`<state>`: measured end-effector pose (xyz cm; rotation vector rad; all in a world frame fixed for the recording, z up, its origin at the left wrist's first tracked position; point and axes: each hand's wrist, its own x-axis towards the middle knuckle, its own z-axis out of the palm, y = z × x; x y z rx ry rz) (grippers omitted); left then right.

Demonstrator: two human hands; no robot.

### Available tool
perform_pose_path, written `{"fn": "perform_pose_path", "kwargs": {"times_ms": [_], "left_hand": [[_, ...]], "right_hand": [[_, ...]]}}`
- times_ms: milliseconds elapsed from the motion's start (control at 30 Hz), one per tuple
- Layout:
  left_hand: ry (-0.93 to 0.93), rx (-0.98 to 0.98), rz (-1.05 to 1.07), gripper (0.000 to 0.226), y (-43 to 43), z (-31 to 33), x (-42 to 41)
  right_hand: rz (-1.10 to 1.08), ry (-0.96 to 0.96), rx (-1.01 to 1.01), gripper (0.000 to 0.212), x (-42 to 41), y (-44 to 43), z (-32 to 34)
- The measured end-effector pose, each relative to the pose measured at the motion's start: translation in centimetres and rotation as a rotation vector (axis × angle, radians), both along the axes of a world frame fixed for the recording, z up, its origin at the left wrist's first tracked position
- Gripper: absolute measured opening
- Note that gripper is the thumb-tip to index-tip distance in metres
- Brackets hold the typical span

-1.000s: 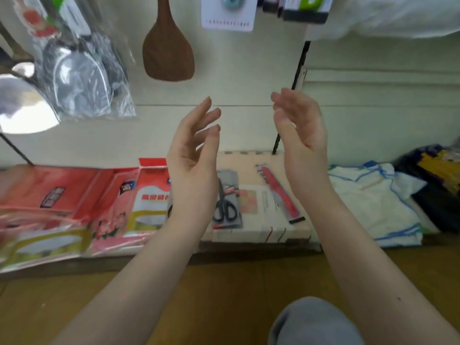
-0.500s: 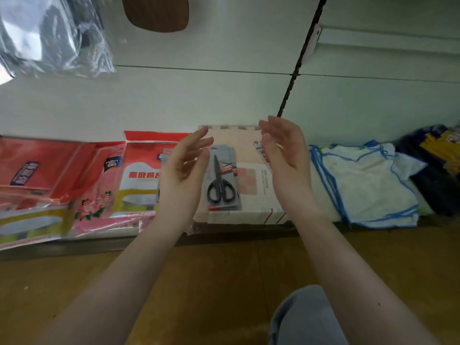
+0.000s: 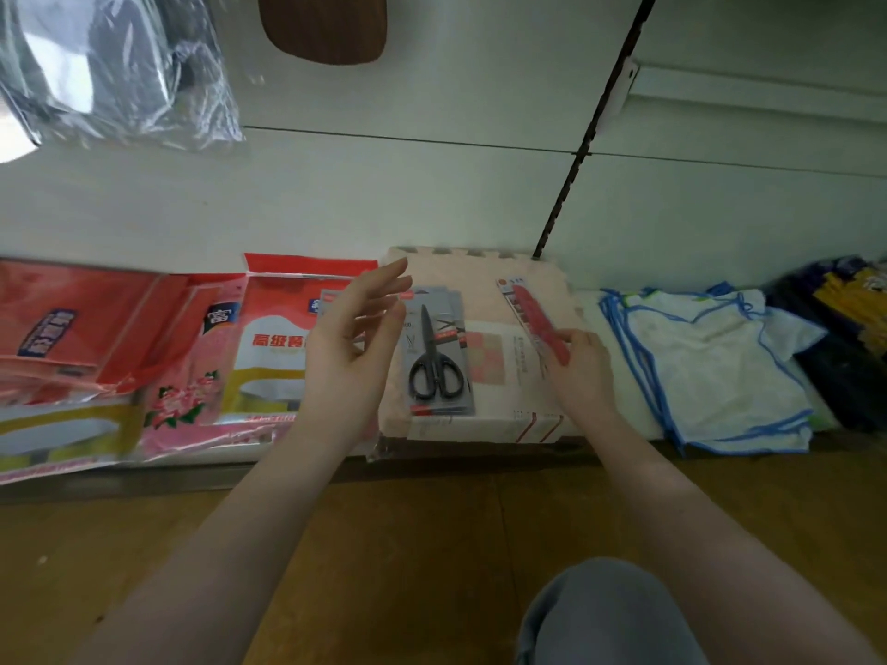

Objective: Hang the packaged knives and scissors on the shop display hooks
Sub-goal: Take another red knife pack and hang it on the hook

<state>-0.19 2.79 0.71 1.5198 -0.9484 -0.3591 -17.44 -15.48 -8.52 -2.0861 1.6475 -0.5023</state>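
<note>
— Far left, up top? Clear plastic bag (image 3: 120, 69) against the white wall panel (image 3: 432, 194), shiny dark things inside, too blurred to name. Rounded brown wooden piece (image 3: 322, 26) just beside it, cut off by the frame.

— And low on the left? Red packets (image 3: 72, 324) lying flat on the low shelf (image 3: 192, 472); blue label with white characters, unreadable. Next, a pink packet (image 3: 187, 376) with a flower print and a dark tag reading "富". Then a red and white packet (image 3: 273, 338) printed "高级" plus more characters hidden behind the left hand (image 3: 350, 348).

— That left hand? Raised above the packets, palm turned inward, fingers spread and loosely curled, holding nothing.

— Middle? Packaged scissors (image 3: 437, 357): black handles, blades pointing away, on a grey card with a red strip at its near end, print too small to read. Lying flat on a pale pink foam mat (image 3: 485, 290), itself on a white box (image 3: 480, 424) with red lines on its front edge.

— Right of that? Packaged knife (image 3: 533, 319), red, on a long card, slanted across the mat, well apart from any hook. Right hand (image 3: 583, 371) closed around its near end, fingers curled over the red part.

— Further right? Black slotted upright (image 3: 581, 151) on the wall, then folded white cloths (image 3: 710, 367) with blue edging, then a dark pile (image 3: 845, 328) with yellow patches. Grey-clad knee (image 3: 605, 616) over the brown floor (image 3: 408, 544) at the bottom.
</note>
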Motion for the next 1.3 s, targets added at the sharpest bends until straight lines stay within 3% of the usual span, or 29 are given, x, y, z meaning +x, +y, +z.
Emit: {"fn": "perform_pose_path", "kwargs": {"times_ms": [300, 500, 700, 1000, 1167, 1300], "left_hand": [[0.005, 0.0, -0.01, 0.035, 0.1, 0.3, -0.1], [0.03, 0.004, -0.001, 0.034, 0.0, 0.5, -0.1], [0.033, 0.027, 0.076, 0.03, -0.7, 0.3, -0.4], [0.086, 0.099, 0.063, 0.03, -1.9, -0.3, -1.4], [0.188, 0.111, 0.054, 0.029, -2.0, 0.1, -1.7], [0.274, 0.049, 0.022, 0.016, -1.8, 0.6, -1.7]], "right_hand": [[-0.025, 0.289, -0.004, 0.036, 1.0, -2.4, -1.5], [-0.076, 0.316, 0.056, 0.024, 1.6, -2.5, -1.4], [-0.132, 0.156, 0.07, 0.02, 1.5, -2.1, -1.7], [0.01, -0.377, 0.073, 0.028, 3.6, 5.3, 5.6], [0.151, -0.468, 0.076, 0.023, 4.6, 9.8, 8.3], [0.173, -0.431, 0.112, 0.024, 5.1, 11.6, 9.0]]}}
